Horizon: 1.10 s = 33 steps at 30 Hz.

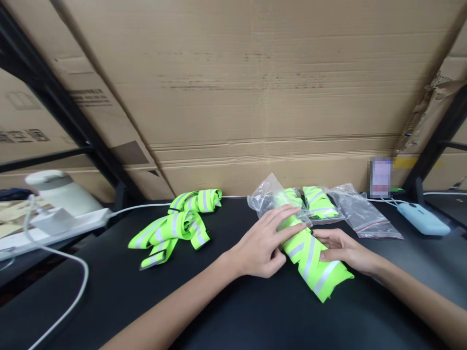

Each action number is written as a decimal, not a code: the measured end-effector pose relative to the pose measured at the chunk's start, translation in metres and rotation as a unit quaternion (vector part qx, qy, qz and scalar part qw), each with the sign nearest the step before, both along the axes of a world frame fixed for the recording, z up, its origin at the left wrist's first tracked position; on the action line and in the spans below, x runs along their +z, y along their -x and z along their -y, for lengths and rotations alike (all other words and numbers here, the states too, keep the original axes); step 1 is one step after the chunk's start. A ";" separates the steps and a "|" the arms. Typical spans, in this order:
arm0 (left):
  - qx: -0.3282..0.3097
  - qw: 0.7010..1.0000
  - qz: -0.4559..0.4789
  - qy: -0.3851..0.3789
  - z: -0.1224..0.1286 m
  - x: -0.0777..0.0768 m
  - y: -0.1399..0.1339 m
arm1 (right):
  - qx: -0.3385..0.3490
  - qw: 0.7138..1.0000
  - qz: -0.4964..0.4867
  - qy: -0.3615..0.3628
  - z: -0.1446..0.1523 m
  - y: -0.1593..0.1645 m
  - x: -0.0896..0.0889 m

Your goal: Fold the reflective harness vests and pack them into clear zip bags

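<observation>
My right hand (341,249) pinches the side of a folded neon strap (310,255), right of middle on the black surface (226,321). My left hand (264,240) lies over its far end, fingers outstretched; I can't tell whether it grips. Along the back edge: a clear bag (263,197) at that end, a bagged strap (320,201), then a flat bag (368,214). Loose straps (171,231) lie left; a blue device (423,218), near the back right corner.

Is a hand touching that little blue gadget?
No: the left hand and right hand are on the green strap; the blue gadget lies apart.
</observation>
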<state>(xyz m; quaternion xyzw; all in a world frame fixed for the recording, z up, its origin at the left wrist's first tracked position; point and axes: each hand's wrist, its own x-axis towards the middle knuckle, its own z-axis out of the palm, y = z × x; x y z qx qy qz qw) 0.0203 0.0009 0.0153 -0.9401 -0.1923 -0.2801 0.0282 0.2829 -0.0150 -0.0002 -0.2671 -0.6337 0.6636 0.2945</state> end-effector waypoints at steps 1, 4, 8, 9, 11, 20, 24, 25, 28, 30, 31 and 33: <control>0.000 0.999 -0.034 0.008 0.000 0.001 0.002 | 0.000 1.000 0.002 0.004 0.000 -0.001 0.000; 0.020 0.994 -0.105 -0.004 -0.004 0.001 0.007 | -0.001 1.000 0.007 0.011 -0.001 -0.003 0.002; 0.036 0.987 -0.113 -0.105 -0.011 0.000 0.009 | 0.006 1.000 0.011 0.005 -0.002 -0.006 0.002; 0.039 0.985 -0.105 -0.130 -0.011 0.000 0.009 | 0.012 1.000 0.011 0.005 -0.002 -0.006 0.002; 0.048 0.980 -0.092 -0.171 -0.011 0.001 0.007 | 0.024 1.000 0.012 0.004 -0.002 -0.007 0.003; 0.023 0.967 -0.079 -0.240 -0.007 0.002 -0.002 | -0.002 0.999 0.028 -0.045 -0.001 -0.007 0.007; 0.030 0.967 -0.072 -0.241 -0.004 -0.001 -0.005 | -0.019 0.993 0.072 -0.093 0.003 -0.006 0.009; 0.037 0.968 -0.069 -0.239 -0.004 -0.002 -0.007 | -0.029 0.990 0.086 -0.109 0.005 -0.006 0.009; 0.071 0.967 -0.061 -0.236 -0.002 -0.004 -0.014 | -0.086 0.973 0.121 -0.179 0.009 -0.003 0.008; 0.092 0.965 -0.057 -0.240 -0.001 -0.005 -0.019 | -0.124 0.962 0.128 -0.209 0.009 -0.002 0.005; 0.097 0.964 -0.056 -0.243 0.000 -0.005 -0.021 | -0.135 0.960 0.124 -0.211 0.009 -0.002 0.004; 0.099 0.961 -0.057 -0.250 0.002 -0.007 -0.025 | -0.139 0.965 0.103 -0.198 0.007 -0.002 0.002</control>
